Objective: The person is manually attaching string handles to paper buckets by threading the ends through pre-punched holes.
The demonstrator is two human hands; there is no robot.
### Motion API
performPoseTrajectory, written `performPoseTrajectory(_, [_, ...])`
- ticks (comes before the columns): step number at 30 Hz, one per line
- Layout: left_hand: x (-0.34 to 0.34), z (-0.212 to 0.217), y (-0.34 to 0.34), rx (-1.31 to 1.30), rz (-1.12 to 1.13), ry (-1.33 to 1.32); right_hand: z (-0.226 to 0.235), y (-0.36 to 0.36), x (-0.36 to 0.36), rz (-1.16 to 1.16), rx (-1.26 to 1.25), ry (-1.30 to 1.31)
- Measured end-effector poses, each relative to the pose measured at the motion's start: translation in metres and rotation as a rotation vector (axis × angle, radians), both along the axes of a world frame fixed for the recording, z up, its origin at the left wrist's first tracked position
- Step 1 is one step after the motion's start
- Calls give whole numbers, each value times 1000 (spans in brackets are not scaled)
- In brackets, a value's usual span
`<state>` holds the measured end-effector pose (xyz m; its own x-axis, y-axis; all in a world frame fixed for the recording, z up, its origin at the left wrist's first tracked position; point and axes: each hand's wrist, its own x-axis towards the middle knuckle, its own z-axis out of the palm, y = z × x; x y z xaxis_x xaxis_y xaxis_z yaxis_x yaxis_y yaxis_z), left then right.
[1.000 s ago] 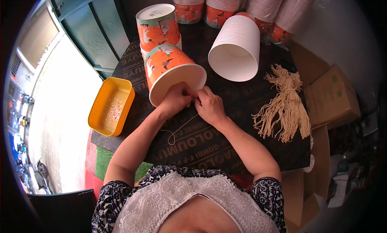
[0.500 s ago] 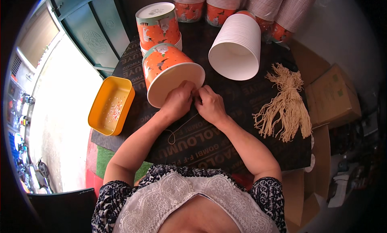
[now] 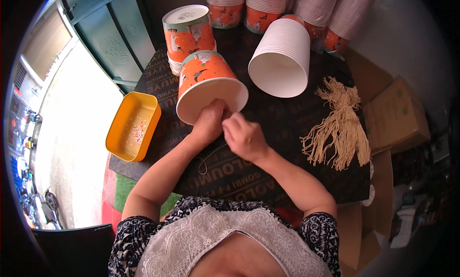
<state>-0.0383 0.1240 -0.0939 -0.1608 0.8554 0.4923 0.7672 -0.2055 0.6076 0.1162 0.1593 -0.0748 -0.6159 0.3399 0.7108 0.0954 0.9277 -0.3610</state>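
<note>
An orange paper bucket (image 3: 207, 80) with a white inside lies on its side on the dark tabletop (image 3: 287, 128), its mouth toward me. My left hand (image 3: 209, 121) grips its lower rim. My right hand (image 3: 243, 137) is closed right beside it, pinching a thin beige cord (image 3: 207, 158) that loops down over the table between my forearms. How the cord meets the rim is hidden by my fingers.
A second orange bucket stack (image 3: 188, 30) stands behind. A white stack of buckets (image 3: 281, 61) lies on its side at the right. A bundle of beige cords (image 3: 340, 126) lies further right. An orange tray (image 3: 134, 126) sits at the left edge. Cardboard boxes (image 3: 395, 116) stand right.
My right hand has drawn back from the bucket rim toward me. The cord loop on the table has shifted slightly. The bucket stays in place.
</note>
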Motion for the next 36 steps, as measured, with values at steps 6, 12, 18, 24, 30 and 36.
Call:
performPoseTrajectory(6, [1,-3,2,-35,15,-26,21,-34,4,325,453,25])
performPoseTrajectory(12, [0,-4,-1,34,11,-15,15,-6,2,-22,-52,72])
performPoseTrajectory(18, [4,4,-2,-42,-3,-21,-13,28,3,-223,-168,-131])
performPoseTrajectory(24, [2,5,-3,-10,-68,-70,-18,35,2,-134,-212,-70])
performPoseTrajectory(30, [0,9,-4,-19,-99,-63,-19,36,1,-111,-289,-48])
performPoseTrajectory(36, [-5,9,-5,-122,-115,-195,-20,33,0,-122,-307,-48])
